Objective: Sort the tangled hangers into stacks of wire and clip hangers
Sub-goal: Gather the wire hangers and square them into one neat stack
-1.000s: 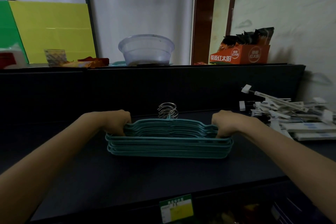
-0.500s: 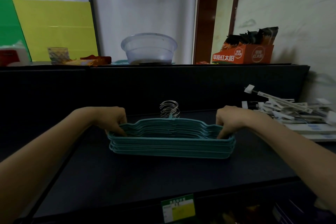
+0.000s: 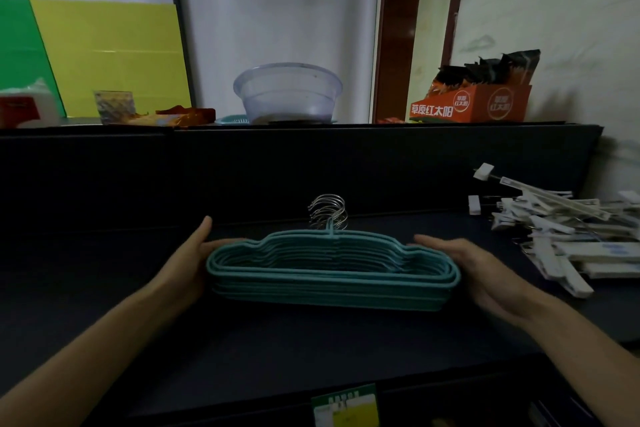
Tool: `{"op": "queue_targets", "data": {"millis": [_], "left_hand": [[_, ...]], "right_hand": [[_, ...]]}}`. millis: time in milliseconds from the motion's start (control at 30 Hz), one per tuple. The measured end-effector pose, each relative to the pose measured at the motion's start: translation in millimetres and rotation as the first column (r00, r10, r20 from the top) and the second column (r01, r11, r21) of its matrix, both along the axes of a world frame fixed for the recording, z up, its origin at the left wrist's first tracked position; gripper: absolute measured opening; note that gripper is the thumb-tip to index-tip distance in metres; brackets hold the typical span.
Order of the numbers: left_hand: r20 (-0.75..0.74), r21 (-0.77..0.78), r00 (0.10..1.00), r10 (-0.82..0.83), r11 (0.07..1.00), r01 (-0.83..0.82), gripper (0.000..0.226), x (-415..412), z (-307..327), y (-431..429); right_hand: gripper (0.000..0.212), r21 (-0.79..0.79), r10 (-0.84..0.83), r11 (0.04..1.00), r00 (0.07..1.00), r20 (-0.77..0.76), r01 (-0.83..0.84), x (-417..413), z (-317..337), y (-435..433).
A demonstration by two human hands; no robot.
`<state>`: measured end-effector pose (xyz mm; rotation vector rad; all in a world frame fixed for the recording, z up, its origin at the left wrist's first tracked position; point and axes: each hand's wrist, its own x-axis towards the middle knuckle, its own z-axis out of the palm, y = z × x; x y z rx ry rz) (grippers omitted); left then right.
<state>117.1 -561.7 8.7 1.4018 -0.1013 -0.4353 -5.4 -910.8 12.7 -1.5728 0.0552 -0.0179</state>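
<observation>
The wire hangers [image 3: 332,274] are being squared up on the table [image 3: 277,350], pressed between left hand [image 3: 187,263] and right hand [image 3: 478,270] (fingers straight, clamping nothing); the loose clip hangers [image 3: 561,239] are probably needing stacking next.

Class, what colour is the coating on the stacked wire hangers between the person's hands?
Teal blue-green on the wire hangers, with bare silver hooks; seen in the head view.

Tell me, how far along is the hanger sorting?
Nearly done, it seems. Done: the teal wire hangers lie in one neat stack, white clip hangers piled apart on the right. In hand: left hand and right hand flank the stack's ends, fingers straight. Left: perhaps tidying the looser clip pile.
</observation>
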Motion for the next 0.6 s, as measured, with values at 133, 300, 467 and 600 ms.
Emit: {"op": "queue_targets", "data": {"millis": [133, 300, 467, 600], "left_hand": [[0.026, -0.048, 0.985, 0.168, 0.985, -0.167, 0.063, -9.4, -5.2, -13.7], [0.102, 0.018, 0.935, 0.338, 0.940, -0.342, 0.056, -9.4, -10.6, -20.3], [0.099, -0.066, 0.955, 0.280, 0.959, -0.275, 0.061, -5.2, -12.2, -19.7], [0.084, -0.002, 0.935, 0.344, 0.939, -0.345, 0.040, -4.0, -10.9, -21.2]], "right_hand": [[0.039, 0.200, -0.182, 0.962, 0.983, -0.032, 0.184, 3.0, -7.1, 11.3], [0.053, 0.153, -0.338, 0.927, 0.940, -0.051, 0.342, 10.2, -5.3, 29.7], [0.063, 0.165, -0.385, 0.908, 0.923, -0.029, 0.384, 10.9, -7.9, 33.4], [0.060, 0.062, -0.336, 0.940, 0.942, -0.012, 0.337, 13.1, -8.1, 31.5]]}}
